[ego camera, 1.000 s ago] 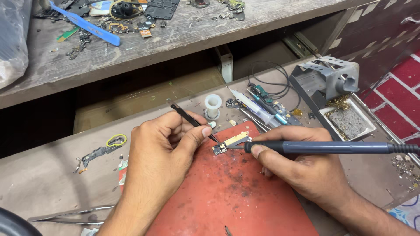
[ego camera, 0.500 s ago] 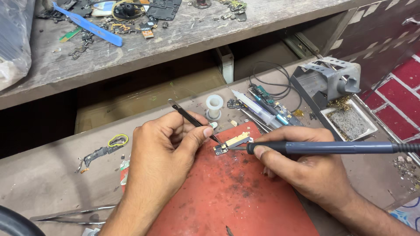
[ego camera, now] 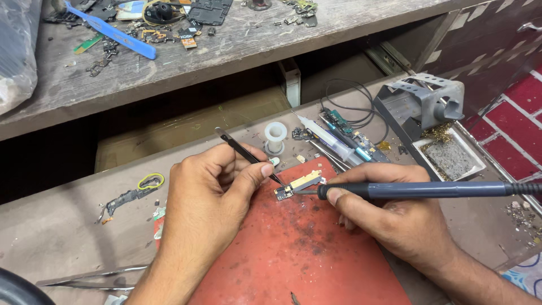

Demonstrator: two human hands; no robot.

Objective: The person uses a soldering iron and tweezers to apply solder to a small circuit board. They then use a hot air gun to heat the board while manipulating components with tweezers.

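Grey, dusty desk (ego camera: 68,226) across the lower view, a wooden shelf (ego camera: 237,45) above it strewn with phone parts and a blue plastic pry tool (ego camera: 110,29).

On the desk, a stained red work mat (ego camera: 293,254), under both hands.

At the right, a grey metal soldering iron stand (ego camera: 423,101) with a tray of brass wool (ego camera: 449,155) just beside it.

Left hand (ego camera: 206,200) on the mat's upper left edge, fingers (ego camera: 248,175) clamped together on black tweezers (ego camera: 248,155), tips pressed to the small circuit board (ego camera: 299,185).

Right hand (ego camera: 395,217) on the mat's right side, fingers (ego camera: 339,195) closed around the dark soldering iron (ego camera: 429,190), tip touching the same board.

Small circuit board near the mat's top edge, between the 2 hands.

Behind it, a white syringe (ego camera: 322,133), 1 empty white spool (ego camera: 275,136), and green boards with black wires (ego camera: 350,130).

Far left, a flex cable with a yellow ring (ego camera: 138,189); metal tweezers (ego camera: 84,278) near the bottom edge.
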